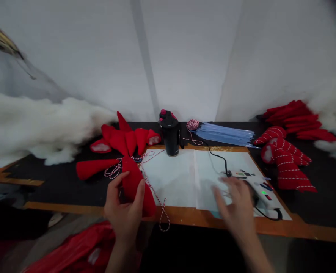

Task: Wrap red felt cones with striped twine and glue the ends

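My left hand [125, 208] grips a red felt cone [139, 193] between thumb and fingers at the table's front edge. A red-and-white twisted cord [149, 184] runs beside the cone, and its looped end hangs at the front edge. My right hand [236, 204], blurred by motion, is over the white paper with its fingers apart and nothing visible in them. Close to its right side lies a white glue gun [267, 195] with a small green light and a black cable. Part of the glue gun is hidden behind that hand.
Plain red cones [122, 140] lie at left by white stuffing [43, 125]. A black bottle [170, 134] stands at the back, near a cord ball [192, 124] and translucent glue sticks [225, 133]. Cord-wrapped red cones [290, 163] and stacked red felt [295, 117] are at right.
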The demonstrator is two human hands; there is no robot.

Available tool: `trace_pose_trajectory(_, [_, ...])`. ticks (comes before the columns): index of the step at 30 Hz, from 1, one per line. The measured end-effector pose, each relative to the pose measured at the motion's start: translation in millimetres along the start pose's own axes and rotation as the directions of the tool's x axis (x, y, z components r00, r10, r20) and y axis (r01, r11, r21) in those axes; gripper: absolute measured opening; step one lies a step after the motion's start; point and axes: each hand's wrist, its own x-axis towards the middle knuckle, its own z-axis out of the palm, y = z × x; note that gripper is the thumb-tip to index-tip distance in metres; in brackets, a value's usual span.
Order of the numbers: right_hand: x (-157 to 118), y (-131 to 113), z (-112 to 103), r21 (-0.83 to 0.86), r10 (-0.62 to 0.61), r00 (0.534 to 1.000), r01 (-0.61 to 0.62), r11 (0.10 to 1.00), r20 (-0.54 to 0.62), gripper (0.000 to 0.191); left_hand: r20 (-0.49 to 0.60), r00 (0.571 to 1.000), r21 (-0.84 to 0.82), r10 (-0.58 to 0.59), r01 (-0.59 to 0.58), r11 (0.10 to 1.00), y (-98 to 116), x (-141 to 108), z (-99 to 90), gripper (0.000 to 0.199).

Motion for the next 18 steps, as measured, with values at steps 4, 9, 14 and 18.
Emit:
trace_pose_trajectory(4, [-26,-68,41,0.357,-0.402,0.791,0.25,0.9,0.461,0.028,0.024,0.999,0.013,0.032,-0.032,0.999,-3,0,-2.6,0.043])
trace_pose_trajectory(9, [-33,-83,52,0.589,-0.48,0.755,0.155,0.793,0.448,0.012,0.02,1.0,0.039,-0.009,0.008,0.999,-8,1,-11.0,0.043])
trace_pose_trajectory(14, [10,-30,8,0.797,0.132,0.866,-0.495,0.346,0.482,0.011,0.088,0.996,0.0,-0.013,0.013,1.0,-16,-7,-4.8,0.039])
trace_pose_trajectory(18, [46,30,-50,0.916,0.525,0.841,-0.307,0.257,0.135,0.017,0.229,0.972,-0.055,0.056,-0.045,0.997,-19,-21,10.5,0.035])
